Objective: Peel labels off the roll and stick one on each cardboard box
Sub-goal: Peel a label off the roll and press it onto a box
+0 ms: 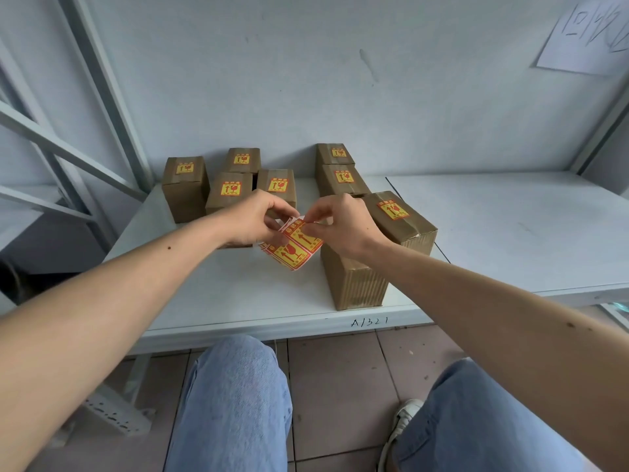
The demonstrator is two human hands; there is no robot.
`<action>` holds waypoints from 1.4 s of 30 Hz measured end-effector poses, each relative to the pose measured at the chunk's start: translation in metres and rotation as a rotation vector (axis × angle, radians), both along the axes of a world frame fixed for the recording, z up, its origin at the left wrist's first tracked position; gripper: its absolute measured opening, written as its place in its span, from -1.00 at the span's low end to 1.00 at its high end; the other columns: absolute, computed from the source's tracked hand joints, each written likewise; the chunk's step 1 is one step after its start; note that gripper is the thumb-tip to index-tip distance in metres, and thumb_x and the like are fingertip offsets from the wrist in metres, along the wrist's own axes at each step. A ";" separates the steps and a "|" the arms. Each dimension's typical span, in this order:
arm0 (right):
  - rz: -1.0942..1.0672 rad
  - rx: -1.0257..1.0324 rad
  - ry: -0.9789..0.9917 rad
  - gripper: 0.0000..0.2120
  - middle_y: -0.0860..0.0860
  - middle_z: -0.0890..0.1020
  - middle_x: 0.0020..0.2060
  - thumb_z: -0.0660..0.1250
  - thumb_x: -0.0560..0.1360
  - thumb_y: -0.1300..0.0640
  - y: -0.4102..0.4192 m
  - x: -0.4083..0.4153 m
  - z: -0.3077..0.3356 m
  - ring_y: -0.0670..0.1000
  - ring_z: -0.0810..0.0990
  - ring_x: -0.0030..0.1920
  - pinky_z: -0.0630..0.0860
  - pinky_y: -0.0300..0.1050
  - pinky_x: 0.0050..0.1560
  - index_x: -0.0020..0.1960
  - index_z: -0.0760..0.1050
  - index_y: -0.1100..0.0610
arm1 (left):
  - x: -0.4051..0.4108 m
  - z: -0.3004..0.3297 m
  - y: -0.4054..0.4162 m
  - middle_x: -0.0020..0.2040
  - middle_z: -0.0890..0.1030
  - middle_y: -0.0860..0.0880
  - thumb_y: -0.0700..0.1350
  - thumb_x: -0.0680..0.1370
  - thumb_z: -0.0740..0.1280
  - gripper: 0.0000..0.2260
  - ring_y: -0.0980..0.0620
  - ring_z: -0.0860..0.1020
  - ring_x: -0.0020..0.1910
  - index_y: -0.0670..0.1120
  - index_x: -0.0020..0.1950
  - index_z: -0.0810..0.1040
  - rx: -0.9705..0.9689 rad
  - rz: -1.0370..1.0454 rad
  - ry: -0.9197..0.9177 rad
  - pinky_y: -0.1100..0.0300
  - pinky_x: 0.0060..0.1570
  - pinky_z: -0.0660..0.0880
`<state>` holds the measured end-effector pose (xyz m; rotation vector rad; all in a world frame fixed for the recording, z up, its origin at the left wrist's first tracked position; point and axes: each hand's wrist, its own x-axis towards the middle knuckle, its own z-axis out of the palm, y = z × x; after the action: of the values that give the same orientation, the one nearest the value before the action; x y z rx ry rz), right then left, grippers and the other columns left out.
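My left hand (253,218) holds a strip of red-and-yellow fragile labels (292,245) above the white shelf (218,294). My right hand (340,223) pinches the top corner of the uppermost label on that strip. Several brown cardboard boxes stand on the shelf, each visible top bearing a label: one at the far left (185,187), two behind my left hand (228,195) (277,187), two stacked toward the back right (342,180). A tilted labelled box (398,218) leans behind my right wrist. Below my right forearm stands a box (354,284) whose top is hidden.
The shelf's front edge carries handwritten "A1321" (369,322). A second white shelf surface (510,233) extends to the right. Metal rack struts (85,158) cross at the left. A paper sheet (589,39) hangs on the wall. My jeans-clad knees (235,403) and tiled floor lie below.
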<state>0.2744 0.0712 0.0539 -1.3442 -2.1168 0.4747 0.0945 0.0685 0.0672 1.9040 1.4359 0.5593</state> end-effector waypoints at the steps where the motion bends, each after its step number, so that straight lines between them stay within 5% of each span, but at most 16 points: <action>1: 0.019 -0.006 -0.003 -0.89 -0.03 0.65 -0.06 0.44 0.48 0.10 0.000 0.002 0.002 -0.07 0.58 -0.05 0.54 -0.19 -0.09 -0.03 0.65 0.10 | 0.000 0.001 0.000 -0.03 0.61 0.05 -0.35 0.39 0.47 -0.58 0.07 0.62 -0.01 -0.11 0.23 0.56 0.003 0.003 -0.001 0.07 0.00 0.60; 4: 0.084 -0.010 -0.006 -0.92 -0.07 0.58 -0.13 0.45 0.47 0.15 -0.002 0.007 0.004 -0.13 0.51 -0.15 0.38 -0.31 -0.21 -0.05 0.64 0.13 | 0.002 0.005 -0.001 -0.04 0.60 0.08 -0.34 0.39 0.47 -0.57 0.10 0.62 -0.04 -0.12 0.23 0.56 0.005 -0.011 0.024 0.05 0.03 0.59; 9: 0.020 -0.021 0.192 -0.97 -0.05 0.64 -0.21 0.45 0.46 0.19 0.003 0.020 0.006 -0.11 0.58 -0.20 0.46 -0.35 -0.24 -0.10 0.62 0.09 | -0.006 0.001 0.003 0.07 0.59 0.00 -0.37 0.38 0.47 -0.53 0.09 0.60 -0.06 -0.11 0.26 0.55 0.039 -0.004 0.119 0.10 -0.06 0.58; 14: -0.201 -0.176 0.387 -0.86 -0.04 0.64 -0.32 0.54 0.37 0.23 0.020 0.044 0.009 -0.09 0.59 -0.31 0.51 -0.23 -0.25 -0.17 0.61 0.05 | -0.015 -0.021 0.011 0.12 0.54 -0.07 -0.32 0.41 0.43 -0.58 0.00 0.52 -0.02 -0.09 0.25 0.54 0.353 -0.075 0.577 0.15 -0.12 0.47; 18: -0.304 -0.284 0.377 -0.75 0.05 0.67 -0.16 0.58 0.34 0.20 0.027 0.061 0.009 -0.04 0.67 -0.18 0.58 -0.21 -0.27 -0.04 0.60 0.08 | -0.019 -0.046 0.012 0.17 0.46 -0.01 -0.27 0.41 0.43 -0.55 -0.02 0.47 0.12 -0.01 0.26 0.44 0.304 -0.091 0.712 0.14 -0.06 0.48; 23: -0.375 -0.405 0.330 -0.66 -0.05 0.53 -0.16 0.55 0.38 0.12 0.030 0.070 0.011 -0.08 0.57 -0.20 0.54 -0.26 -0.33 0.10 0.51 0.08 | -0.011 -0.046 0.013 0.12 0.34 0.07 0.11 0.22 0.59 -0.23 0.03 0.38 0.11 0.15 0.35 0.31 0.169 -0.055 0.637 0.03 0.03 0.51; 27: -0.344 -0.454 0.308 -0.68 -0.02 0.55 -0.11 0.56 0.36 0.13 0.032 0.071 0.009 -0.07 0.59 -0.17 0.52 -0.27 -0.36 0.06 0.56 0.08 | 0.013 -0.027 0.014 0.13 0.40 0.05 0.32 0.21 0.49 -0.23 0.05 0.44 0.10 0.11 0.34 0.36 0.191 0.004 0.415 0.04 0.06 0.51; 30: -0.320 -0.475 0.309 -0.70 -0.01 0.56 -0.13 0.56 0.36 0.14 0.033 0.071 0.006 -0.07 0.60 -0.14 0.52 -0.28 -0.38 0.04 0.55 0.08 | 0.038 -0.026 0.013 0.19 0.40 0.03 0.35 0.29 0.41 -0.24 0.07 0.45 0.12 0.04 0.39 0.34 0.179 -0.024 0.320 0.11 0.06 0.49; 36: -0.311 -0.476 0.284 -0.71 -0.02 0.56 -0.16 0.56 0.37 0.13 0.035 0.073 0.003 -0.10 0.57 -0.25 0.44 -0.37 -0.53 0.03 0.55 0.11 | 0.058 -0.036 0.016 0.38 0.28 -0.07 0.47 0.22 0.22 -0.02 -0.07 0.31 0.34 0.02 0.53 0.10 0.082 -0.044 0.387 -0.11 0.30 0.37; 42: -0.310 -0.456 0.241 -0.65 0.03 0.60 -0.06 0.56 0.36 0.09 0.039 0.073 -0.003 -0.10 0.61 -0.28 0.51 -0.27 -0.37 0.10 0.59 0.14 | 0.059 -0.040 0.018 0.44 0.25 -0.07 0.49 0.21 0.24 0.02 -0.07 0.29 0.37 -0.01 0.53 0.11 0.086 -0.053 0.431 -0.12 0.30 0.38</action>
<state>0.3469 0.1099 0.0511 -1.7286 -1.6228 0.9719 0.1536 0.0870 0.0269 2.2180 1.6387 0.1912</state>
